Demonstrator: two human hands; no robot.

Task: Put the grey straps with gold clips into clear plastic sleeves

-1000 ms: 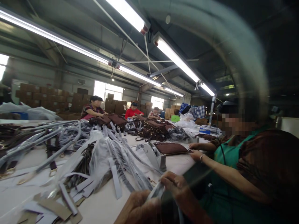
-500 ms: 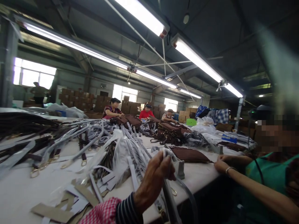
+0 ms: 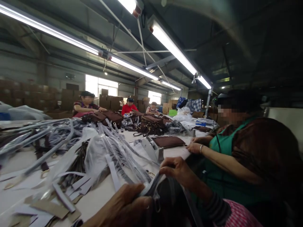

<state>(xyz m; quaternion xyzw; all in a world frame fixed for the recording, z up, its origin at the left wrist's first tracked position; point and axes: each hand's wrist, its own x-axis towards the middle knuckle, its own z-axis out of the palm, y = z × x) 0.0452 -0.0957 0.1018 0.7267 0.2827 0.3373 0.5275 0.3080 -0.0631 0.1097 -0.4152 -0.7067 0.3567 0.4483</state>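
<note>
Low in front of me, my left hand [image 3: 129,201] is closed, thumb against fingers, on a strap in a clear plastic sleeve [image 3: 153,186]. My right hand [image 3: 178,171] pinches the same strap a little farther up and to the right. A metal clasp [image 3: 157,203] hangs below the strap between the two hands. The strap's lower end drops past the table edge into shadow. Beyond my hands, more plastic-wrapped straps [image 3: 118,151] lie in a loose heap on the white table [image 3: 14,170].
Paper and tan card strips [image 3: 50,208] are scattered at the lower left. A grey tape dispenser [image 3: 153,149] stands by a brown pouch [image 3: 168,141]. Brown bags [image 3: 151,123] are piled behind. Close on my right sits a co-worker in a green apron [image 3: 222,148]; several others work across the table.
The view has swung right. My right hand has come into view and pinches the strap, while my left hand has moved lower and to the left with its grip kept.
</note>
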